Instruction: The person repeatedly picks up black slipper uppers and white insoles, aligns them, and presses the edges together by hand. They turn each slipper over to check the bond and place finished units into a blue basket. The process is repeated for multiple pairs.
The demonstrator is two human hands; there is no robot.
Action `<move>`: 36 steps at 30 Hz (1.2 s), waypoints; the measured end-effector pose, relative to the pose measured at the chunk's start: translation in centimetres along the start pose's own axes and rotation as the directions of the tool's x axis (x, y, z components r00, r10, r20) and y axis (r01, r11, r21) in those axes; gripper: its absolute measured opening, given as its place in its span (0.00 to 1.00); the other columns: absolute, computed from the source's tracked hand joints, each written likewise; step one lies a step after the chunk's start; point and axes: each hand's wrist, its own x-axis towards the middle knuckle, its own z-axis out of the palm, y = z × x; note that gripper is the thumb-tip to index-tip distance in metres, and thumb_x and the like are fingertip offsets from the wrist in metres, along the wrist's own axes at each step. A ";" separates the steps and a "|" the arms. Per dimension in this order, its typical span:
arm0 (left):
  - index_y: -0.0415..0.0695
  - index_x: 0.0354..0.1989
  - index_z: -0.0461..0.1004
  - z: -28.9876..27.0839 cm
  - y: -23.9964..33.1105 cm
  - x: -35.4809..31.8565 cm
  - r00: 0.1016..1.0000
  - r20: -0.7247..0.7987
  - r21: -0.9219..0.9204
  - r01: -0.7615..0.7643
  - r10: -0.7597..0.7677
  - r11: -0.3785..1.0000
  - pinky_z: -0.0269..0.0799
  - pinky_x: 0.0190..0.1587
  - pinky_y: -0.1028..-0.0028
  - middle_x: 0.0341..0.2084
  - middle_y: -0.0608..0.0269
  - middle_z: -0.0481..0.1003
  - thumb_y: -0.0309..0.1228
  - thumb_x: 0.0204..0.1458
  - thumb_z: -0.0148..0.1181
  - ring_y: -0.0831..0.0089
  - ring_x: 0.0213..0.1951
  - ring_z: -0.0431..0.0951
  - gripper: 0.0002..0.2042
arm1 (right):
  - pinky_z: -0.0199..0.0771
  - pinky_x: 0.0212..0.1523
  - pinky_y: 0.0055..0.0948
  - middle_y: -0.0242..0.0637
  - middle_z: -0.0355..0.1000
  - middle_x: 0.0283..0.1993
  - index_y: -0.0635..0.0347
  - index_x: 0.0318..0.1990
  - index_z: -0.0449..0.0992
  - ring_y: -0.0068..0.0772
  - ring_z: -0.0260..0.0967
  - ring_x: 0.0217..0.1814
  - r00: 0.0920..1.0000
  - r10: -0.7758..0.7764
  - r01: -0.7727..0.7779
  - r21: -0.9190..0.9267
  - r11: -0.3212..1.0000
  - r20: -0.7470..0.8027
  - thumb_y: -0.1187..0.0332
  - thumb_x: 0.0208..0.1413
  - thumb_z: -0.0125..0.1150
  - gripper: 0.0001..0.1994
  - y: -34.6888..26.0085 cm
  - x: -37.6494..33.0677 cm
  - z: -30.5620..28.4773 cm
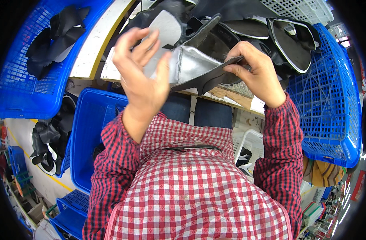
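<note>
A black shoe upper with a shiny silver lining (195, 64) is held up over the table's near edge. Its right end is pinched between the thumb and fingers of my right hand (257, 68). My left hand (141, 76) is raised at the upper's left end, fingers spread and slightly blurred; whether it touches the upper there, I cannot tell. Just behind the hands lies a heap of black shoe uppers (289, 44), some with pale edging. A light grey piece (167, 28) stands out beyond my left fingers.
The white worktable (257, 105) runs across in front of me. A blue basket with black pieces (31, 96) sits at the left, above a deep blue bin (79, 156). At the right stands a blue crate (323, 100). A white plastic basket (301, 10) is at the far right.
</note>
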 end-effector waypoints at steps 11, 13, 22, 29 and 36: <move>0.55 0.39 0.83 -1.1 -1.8 -1.1 0.837 0.440 0.484 -0.526 0.326 0.699 0.56 0.55 0.66 0.33 0.80 0.81 0.32 0.44 0.68 0.73 0.46 0.75 0.12 | 0.70 0.33 0.37 0.38 0.64 0.30 0.57 0.28 0.68 0.44 0.68 0.37 0.975 -0.219 0.205 -0.203 0.957 -0.046 0.78 0.32 0.68 0.15 -2.8 -2.8 2.5; 0.59 0.37 0.85 -3.7 0.3 -2.4 0.820 0.364 0.458 -0.570 0.441 0.682 0.54 0.53 0.68 0.33 0.83 0.81 0.35 0.43 0.67 0.76 0.43 0.72 0.10 | 0.71 0.33 0.35 0.36 0.63 0.28 0.58 0.27 0.73 0.41 0.69 0.35 0.939 -0.279 0.255 -0.135 0.957 -0.203 0.73 0.33 0.65 0.10 -4.5 -4.9 2.9; 0.54 0.37 0.87 -8.4 1.5 -6.6 0.667 0.675 0.186 -0.566 0.314 0.803 0.51 0.51 0.67 0.33 0.80 0.84 0.38 0.48 0.65 0.75 0.41 0.68 0.10 | 0.68 0.33 0.27 0.28 0.62 0.28 0.58 0.42 0.87 0.30 0.67 0.34 0.952 -0.126 0.124 -0.023 0.992 -0.280 0.70 0.38 0.66 0.18 -4.9 -9.6 8.7; 0.50 0.35 0.86 -8.3 1.7 -6.5 0.629 0.723 0.121 -0.522 0.286 0.844 0.53 0.50 0.67 0.32 0.78 0.82 0.36 0.47 0.65 0.76 0.42 0.71 0.09 | 0.70 0.32 0.28 0.29 0.61 0.28 0.57 0.39 0.87 0.32 0.67 0.33 0.962 -0.166 0.159 -0.052 0.986 -0.215 0.68 0.34 0.63 0.19 -4.2 -10.1 9.5; 0.47 0.39 0.83 -8.2 1.8 -8.0 0.532 0.817 0.074 -0.481 0.224 0.873 0.59 0.55 0.69 0.36 0.73 0.81 0.32 0.48 0.65 0.76 0.48 0.75 0.10 | 0.65 0.33 0.29 0.29 0.61 0.26 0.56 0.33 0.87 0.32 0.65 0.31 0.947 0.002 -0.011 -0.026 1.000 -0.322 0.68 0.31 0.72 0.15 -4.6 -11.2 10.9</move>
